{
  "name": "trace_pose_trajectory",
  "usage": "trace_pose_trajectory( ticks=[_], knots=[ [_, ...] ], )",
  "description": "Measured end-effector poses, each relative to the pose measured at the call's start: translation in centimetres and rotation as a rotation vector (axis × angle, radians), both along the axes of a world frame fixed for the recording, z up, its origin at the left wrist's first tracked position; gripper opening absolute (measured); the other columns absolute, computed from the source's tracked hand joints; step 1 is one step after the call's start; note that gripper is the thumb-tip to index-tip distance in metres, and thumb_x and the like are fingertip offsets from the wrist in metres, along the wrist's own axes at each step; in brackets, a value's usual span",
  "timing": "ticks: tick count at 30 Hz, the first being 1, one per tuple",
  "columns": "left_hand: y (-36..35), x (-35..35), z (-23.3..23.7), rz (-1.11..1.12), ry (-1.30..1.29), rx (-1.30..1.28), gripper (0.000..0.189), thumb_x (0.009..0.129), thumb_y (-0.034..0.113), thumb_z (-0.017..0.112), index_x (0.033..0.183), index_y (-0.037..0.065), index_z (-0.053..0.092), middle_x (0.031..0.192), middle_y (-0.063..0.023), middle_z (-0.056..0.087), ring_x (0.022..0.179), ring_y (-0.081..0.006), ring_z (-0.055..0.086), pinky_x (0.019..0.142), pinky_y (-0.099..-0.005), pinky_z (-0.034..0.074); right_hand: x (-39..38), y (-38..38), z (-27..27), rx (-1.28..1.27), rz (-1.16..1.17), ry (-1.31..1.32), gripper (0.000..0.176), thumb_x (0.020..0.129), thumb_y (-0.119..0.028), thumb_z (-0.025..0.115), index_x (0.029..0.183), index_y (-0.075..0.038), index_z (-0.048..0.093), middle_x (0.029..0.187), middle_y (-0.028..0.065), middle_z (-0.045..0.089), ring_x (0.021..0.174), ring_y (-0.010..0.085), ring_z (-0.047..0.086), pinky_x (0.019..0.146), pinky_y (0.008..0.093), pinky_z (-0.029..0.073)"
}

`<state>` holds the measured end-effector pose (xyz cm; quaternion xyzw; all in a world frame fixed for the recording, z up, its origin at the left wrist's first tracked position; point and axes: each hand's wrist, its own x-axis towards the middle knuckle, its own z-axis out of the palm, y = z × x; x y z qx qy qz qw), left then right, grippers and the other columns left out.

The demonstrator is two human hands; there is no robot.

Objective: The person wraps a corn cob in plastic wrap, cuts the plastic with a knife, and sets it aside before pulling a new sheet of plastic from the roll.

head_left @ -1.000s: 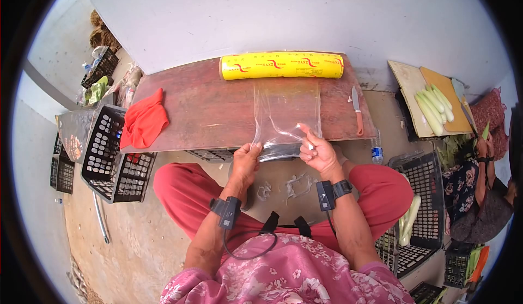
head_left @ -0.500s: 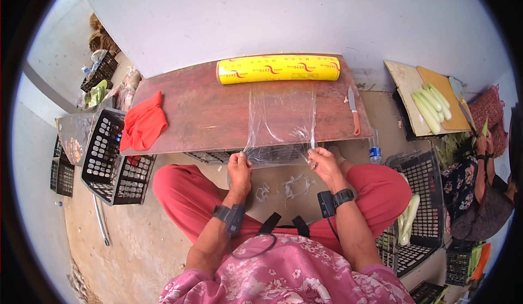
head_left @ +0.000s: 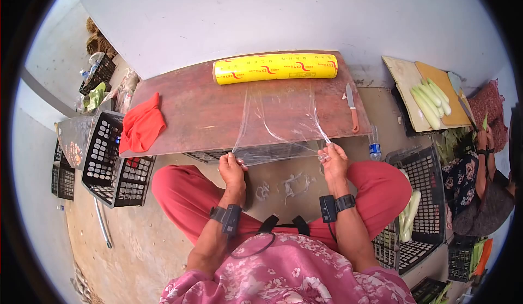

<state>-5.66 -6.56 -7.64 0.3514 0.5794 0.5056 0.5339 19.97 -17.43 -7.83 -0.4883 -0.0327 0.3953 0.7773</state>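
Observation:
A yellow roll of plastic film [head_left: 276, 68] lies along the back edge of the dark red board [head_left: 201, 107]. From it a clear sheet of film [head_left: 280, 113] runs forward over the board's front edge. My left hand [head_left: 232, 169] pinches the sheet's left corner just in front of the board. The right corner is pinched in my right hand [head_left: 333, 159], and the film is bunched into a strand there. A knife [head_left: 353, 107] with a red handle rests on the board's right end, and a red cloth [head_left: 143, 125] at its left end.
Black crates [head_left: 111, 162] stand at the left. A water bottle [head_left: 375, 149] is right of the board. Pale vegetables [head_left: 430, 102] lie on cutting boards at the right, others in a black crate [head_left: 422, 206]. A co-worker's hands [head_left: 484, 139] are at the far right.
My hands have moved apart, the left one leftward and the right one slightly rightward. The film between them is spread wider.

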Motion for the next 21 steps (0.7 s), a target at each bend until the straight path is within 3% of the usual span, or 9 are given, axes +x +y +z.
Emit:
trace_pose_trajectory(
  ticks=[7, 10, 13, 21],
  knots=[
    [0.9, -0.6, -1.7, 0.020, 0.118, 0.051, 0.020, 0.095, 0.021, 0.044, 0.083, 0.006, 0.047, 0.067, -0.0027, 0.051, 0.049, -0.0091, 0.047, 0.039, -0.0220, 0.036, 0.2, -1.1, 0.8, -0.113, -0.133, -0.087, 0.018, 0.088, -0.017, 0.060, 0.098, -0.002, 0.059, 0.078, 0.0055, 0.060, 0.063, 0.0145, 0.061, 0.047, 0.0204, 0.041],
    [0.4, -0.1, 0.9, 0.067, -0.086, -0.100, 0.019, 0.095, 0.023, 0.044, 0.082, 0.008, 0.046, 0.068, -0.0013, 0.050, 0.047, -0.0078, 0.044, 0.037, -0.0207, 0.033, 0.7, -0.9, 0.7, -0.131, -0.164, -0.216, 0.018, 0.088, -0.017, 0.060, 0.098, -0.001, 0.060, 0.077, 0.0054, 0.060, 0.055, 0.0101, 0.056, 0.044, 0.0189, 0.039],
    [0.5, -0.5, 2.1, 0.011, -0.244, -0.058, 0.020, 0.095, 0.024, 0.044, 0.081, 0.010, 0.044, 0.068, -0.0003, 0.050, 0.046, -0.0069, 0.041, 0.036, -0.0206, 0.031, 1.0, -1.4, 1.5, -0.112, -0.223, -0.312, 0.018, 0.088, -0.016, 0.060, 0.096, 0.000, 0.061, 0.075, 0.0051, 0.059, 0.047, 0.0060, 0.048, 0.040, 0.0181, 0.035],
    [2.0, -0.4, 1.6, 0.071, -0.220, -0.047, 0.020, 0.095, 0.024, 0.044, 0.080, 0.010, 0.045, 0.065, 0.0008, 0.049, 0.043, -0.0061, 0.039, 0.035, -0.0211, 0.031, 2.5, -1.7, -0.3, -0.205, -0.238, -0.257, 0.019, 0.088, -0.017, 0.060, 0.098, -0.001, 0.059, 0.074, 0.0046, 0.057, 0.046, 0.0044, 0.041, 0.040, 0.0192, 0.033]
  ],
)
